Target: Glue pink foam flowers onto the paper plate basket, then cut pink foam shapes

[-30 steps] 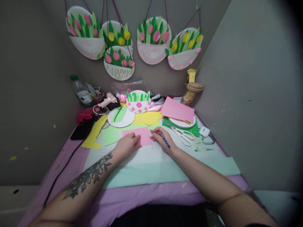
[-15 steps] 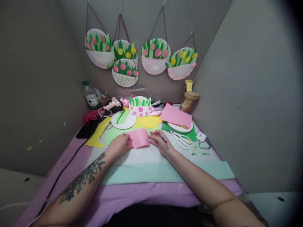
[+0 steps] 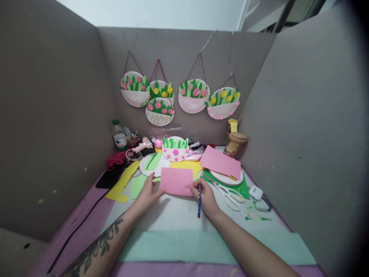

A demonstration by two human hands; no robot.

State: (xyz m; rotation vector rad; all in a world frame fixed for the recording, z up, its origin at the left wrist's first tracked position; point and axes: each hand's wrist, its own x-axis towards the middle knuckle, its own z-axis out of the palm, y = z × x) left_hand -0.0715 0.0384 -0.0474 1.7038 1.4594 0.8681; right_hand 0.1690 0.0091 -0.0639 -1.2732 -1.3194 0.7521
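Observation:
A pink sheet of paper is tilted up above the white work surface, its face towards me. My right hand pinches its right edge with thumb and fingertips, and a blue pencil is also tucked in that hand, pointing down. My left hand is at the paper's left side, thumb at the lower left corner and fingers spread beside the edge. Under and behind the sheet lies light green paper.
White scissors lie to the right by a larger pink sheet on a white plate. Behind stand a decorated paper plate, a glue gun and a bottle. Yellow paper lies left. Flower plates hang on the back wall.
The pink paper was curled over between both hands; now it is flat and raised. My left hand's fingers have spread off it. The pencil has swung to point down. The view has tilted up.

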